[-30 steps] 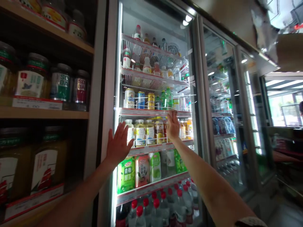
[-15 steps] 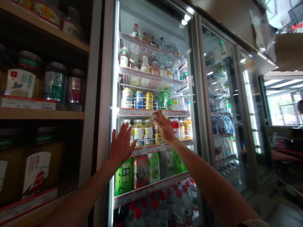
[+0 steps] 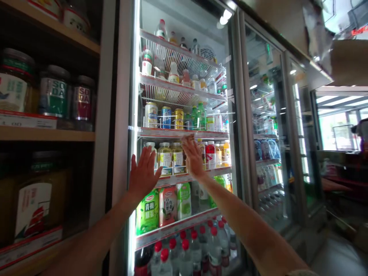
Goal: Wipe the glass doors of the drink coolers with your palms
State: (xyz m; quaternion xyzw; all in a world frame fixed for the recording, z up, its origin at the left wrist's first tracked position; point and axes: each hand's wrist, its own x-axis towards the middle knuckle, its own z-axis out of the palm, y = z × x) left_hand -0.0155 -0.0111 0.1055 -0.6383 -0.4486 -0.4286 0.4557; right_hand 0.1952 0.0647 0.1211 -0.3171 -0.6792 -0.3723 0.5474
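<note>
My left hand [image 3: 143, 172] is raised with its fingers spread, flat toward the glass door [image 3: 184, 15] of a lit drinks fridge. Nothing is in it; whether the palm touches the glass I cannot tell. To its right, my right hand [image 3: 194, 159] points up and left, its fingers on a small crumpled brown-and-white cloth [image 3: 188, 137] at the door. Behind the hands stand bottles of yellowish tea [image 3: 165, 158], a red bottle [image 3: 211, 155], a green drink carton [image 3: 147, 212] and a red drink carton [image 3: 168, 207].
Left of the fridge, a dark wooden shelf [image 3: 48, 134] bears jars and soda cans [image 3: 55, 92]. Higher fridge shelves carry cans [image 3: 166, 117] and bottles. Red-capped water bottles [image 3: 185, 253] fill the bottom. A second glass-door fridge [image 3: 267, 134] stands to the right. A bright window [image 3: 333, 130] lies beyond.
My right hand has shifted slightly left and down across the door and turned more upright, the cloth still at its fingers. My left hand stays spread in nearly the same place. The view has shifted slightly.
</note>
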